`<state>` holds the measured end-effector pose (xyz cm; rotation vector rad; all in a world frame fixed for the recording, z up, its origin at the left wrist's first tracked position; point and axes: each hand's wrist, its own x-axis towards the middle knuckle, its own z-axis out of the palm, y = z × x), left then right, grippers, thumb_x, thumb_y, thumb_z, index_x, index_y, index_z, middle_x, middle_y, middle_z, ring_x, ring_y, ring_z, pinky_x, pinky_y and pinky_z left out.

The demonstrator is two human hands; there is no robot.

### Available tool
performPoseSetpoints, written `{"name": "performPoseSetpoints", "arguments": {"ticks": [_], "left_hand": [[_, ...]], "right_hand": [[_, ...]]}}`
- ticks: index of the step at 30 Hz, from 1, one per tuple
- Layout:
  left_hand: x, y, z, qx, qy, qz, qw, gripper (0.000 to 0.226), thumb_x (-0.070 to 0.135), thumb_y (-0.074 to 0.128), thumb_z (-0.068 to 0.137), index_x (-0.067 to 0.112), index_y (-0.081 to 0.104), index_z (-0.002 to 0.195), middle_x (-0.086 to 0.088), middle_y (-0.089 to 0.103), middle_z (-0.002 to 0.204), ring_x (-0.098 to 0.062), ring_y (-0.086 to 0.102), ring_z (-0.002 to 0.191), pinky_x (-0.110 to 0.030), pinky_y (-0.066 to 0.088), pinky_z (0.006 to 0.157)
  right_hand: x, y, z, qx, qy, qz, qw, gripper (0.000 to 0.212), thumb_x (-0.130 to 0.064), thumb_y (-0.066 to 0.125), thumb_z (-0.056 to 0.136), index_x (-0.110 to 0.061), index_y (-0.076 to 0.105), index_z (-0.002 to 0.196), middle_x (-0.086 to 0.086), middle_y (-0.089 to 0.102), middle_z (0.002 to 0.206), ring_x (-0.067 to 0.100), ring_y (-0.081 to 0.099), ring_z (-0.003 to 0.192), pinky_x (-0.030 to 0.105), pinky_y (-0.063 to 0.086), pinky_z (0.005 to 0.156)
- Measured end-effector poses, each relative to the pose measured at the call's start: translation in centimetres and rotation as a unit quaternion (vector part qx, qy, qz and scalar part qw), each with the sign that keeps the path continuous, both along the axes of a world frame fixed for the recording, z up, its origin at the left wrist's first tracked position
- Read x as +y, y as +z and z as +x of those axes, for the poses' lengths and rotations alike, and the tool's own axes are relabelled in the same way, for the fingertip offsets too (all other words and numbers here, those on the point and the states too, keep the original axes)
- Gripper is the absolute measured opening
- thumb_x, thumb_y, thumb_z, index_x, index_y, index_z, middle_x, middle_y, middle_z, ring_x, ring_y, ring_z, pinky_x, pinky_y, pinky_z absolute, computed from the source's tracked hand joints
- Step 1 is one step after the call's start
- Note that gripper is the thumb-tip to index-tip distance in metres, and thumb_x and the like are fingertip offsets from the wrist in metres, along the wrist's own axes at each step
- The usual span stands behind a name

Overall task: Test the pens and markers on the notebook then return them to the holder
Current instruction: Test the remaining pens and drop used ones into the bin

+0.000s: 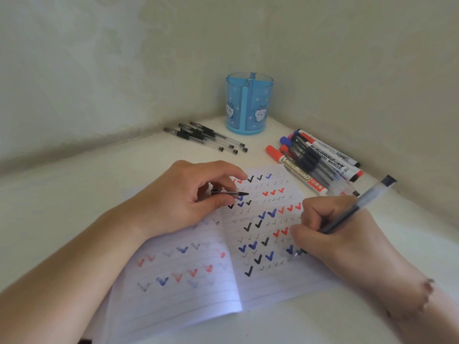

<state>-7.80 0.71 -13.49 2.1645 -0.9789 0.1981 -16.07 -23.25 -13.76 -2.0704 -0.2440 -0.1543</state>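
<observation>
I see the pen [347, 212] gripped in my right hand [345, 234], fingers curled round its clear barrel, tip down on the right page of the notebook [198, 294] near that page's right edge, its far end tilted up toward the table's right side. The notebook lies open in the middle of the table [74, 194], both pages covered in black, blue and red ticks. My left hand [183, 197] rests on the notebook's top edge and pinches the cap [229, 193] between thumb and fingers, the cap lying level over the page. Just past the notebook's top right corner lies a heap of markers [320, 162] mixed with pens, touching one another. Toward the back of the table, left of centre, a cluster of black pens [206, 140] lies side by side. The blue holder [249, 103] stands upright in the table's far corner, between the two groups.
</observation>
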Motion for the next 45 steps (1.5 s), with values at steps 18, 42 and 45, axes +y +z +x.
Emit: {"name": "performPoseSetpoints", "arguments": {"ticks": [18, 42, 45], "left_hand": [[-0.1, 0.2, -0.2, -0.011, -0.009, -0.029, 0.999, 0.021, 0.033, 0.074, 0.077, 0.031, 0.07, 0.097, 0.028, 0.069, 0.085, 0.011, 0.066, 0.081, -0.004, 0.045, 0.071], [-1.3, 0.7, -1.5, 0.032, -0.037, -0.13, 0.99, 0.02, 0.029, 0.072, 0.078, 0.025, 0.071, 0.098, 0.01, 0.075, 0.082, -0.004, 0.071, 0.072, -0.012, 0.051, 0.074], [-1.3, 0.6, -1.5, 0.038, -0.033, -0.124, 0.991, 0.023, 0.024, 0.078, 0.077, 0.027, 0.07, 0.098, 0.009, 0.074, 0.077, -0.004, 0.07, 0.068, -0.011, 0.051, 0.071]], "right_hand": [[0.2, 1.4, 0.1, 0.005, -0.013, 0.229, 0.973, 0.04, -0.044, 0.087, 0.057, -0.014, 0.061, 0.062, -0.001, 0.053, 0.047, 0.011, 0.04, 0.04, 0.018, 0.029, 0.042], [0.7, 1.5, -0.5, -0.019, 0.03, 0.222, 0.974, 0.018, -0.018, 0.071, 0.068, -0.019, 0.08, 0.083, 0.009, 0.077, 0.077, 0.023, 0.052, 0.038, 0.017, 0.04, 0.044], [0.7, 1.3, -0.6, -0.028, 0.024, 0.208, 0.977, 0.017, -0.016, 0.071, 0.069, -0.02, 0.08, 0.084, 0.007, 0.077, 0.078, 0.023, 0.053, 0.038, 0.021, 0.043, 0.045]]}}
